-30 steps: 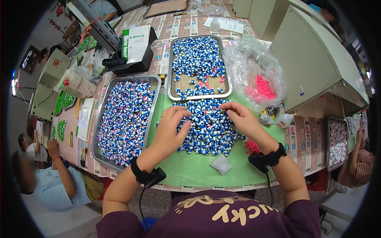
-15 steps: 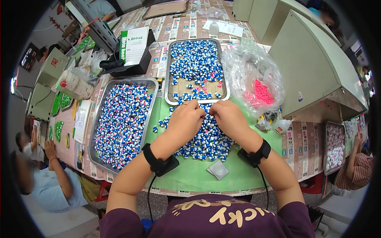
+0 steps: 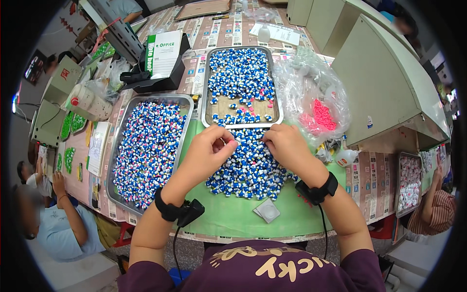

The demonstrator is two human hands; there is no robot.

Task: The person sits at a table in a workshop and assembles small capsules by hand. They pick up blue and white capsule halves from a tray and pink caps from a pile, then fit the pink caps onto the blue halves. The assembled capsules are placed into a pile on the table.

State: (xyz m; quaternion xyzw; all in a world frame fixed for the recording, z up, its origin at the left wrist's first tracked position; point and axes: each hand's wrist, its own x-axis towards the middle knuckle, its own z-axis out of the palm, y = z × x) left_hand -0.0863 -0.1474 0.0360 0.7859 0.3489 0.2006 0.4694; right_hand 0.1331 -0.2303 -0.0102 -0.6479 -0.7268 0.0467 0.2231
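A silver metal tray [image 3: 181, 151] lies left, a second tray [image 3: 223, 106] far, a clear plastic bag [image 3: 296, 73] right. Between them, left hand [image 3: 208, 148] and right hand [image 3: 288, 142] curl, nearly closed, at a pile of small blue-and-white pieces [image 3: 245, 170]; pinching unclear.

Both hands [image 3: 206, 150] [image 3: 290, 146] curl inward, near each other but apart.

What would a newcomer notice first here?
Probably the mound of blue-and-white pieces on the green mat, left hand and right hand at its far end. More lie in the left tray and far tray. Pink bits stand out in a clear bag at right.
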